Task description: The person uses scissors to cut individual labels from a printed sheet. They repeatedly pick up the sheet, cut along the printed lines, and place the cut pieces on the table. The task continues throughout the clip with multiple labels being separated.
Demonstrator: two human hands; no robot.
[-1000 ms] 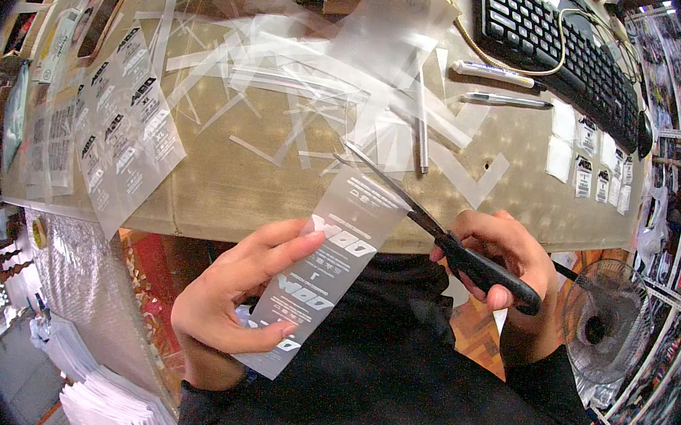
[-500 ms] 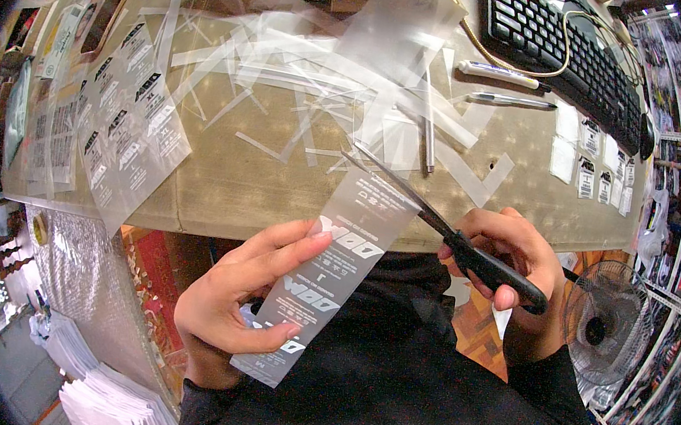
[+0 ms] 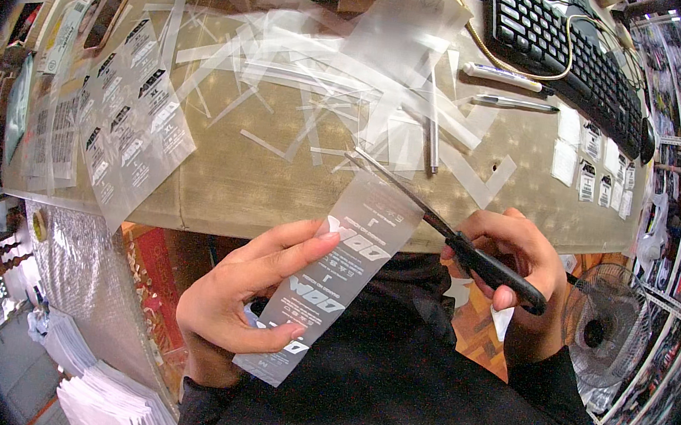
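My left hand [image 3: 245,290] grips a long strip of translucent film [image 3: 320,285] printed with repeated pale labels. Its thumb lies on the film's face near the lower end, with the fingers along the left edge. In my right hand [image 3: 522,256] is a pair of black-handled scissors [image 3: 488,269], its blades pointing up and left. They lie across the strip's top end, only slightly apart at the tips. Clear film offcuts [image 3: 305,76] are scattered over the table [image 3: 227,184] beyond my hands.
A larger printed film sheet [image 3: 138,121] overhangs the table's front edge at left. Small cut labels [image 3: 589,160] stand in rows at right, near a black keyboard [image 3: 556,57]. A marker [image 3: 504,78] and a pen [image 3: 518,104] lie before it. A fan [image 3: 598,327] stands low at right.
The scissor blades look slightly closer together at the strip's top end. The strip's tilt differs a little, so its print catches the light differently. Both hands keep nearly the same place.
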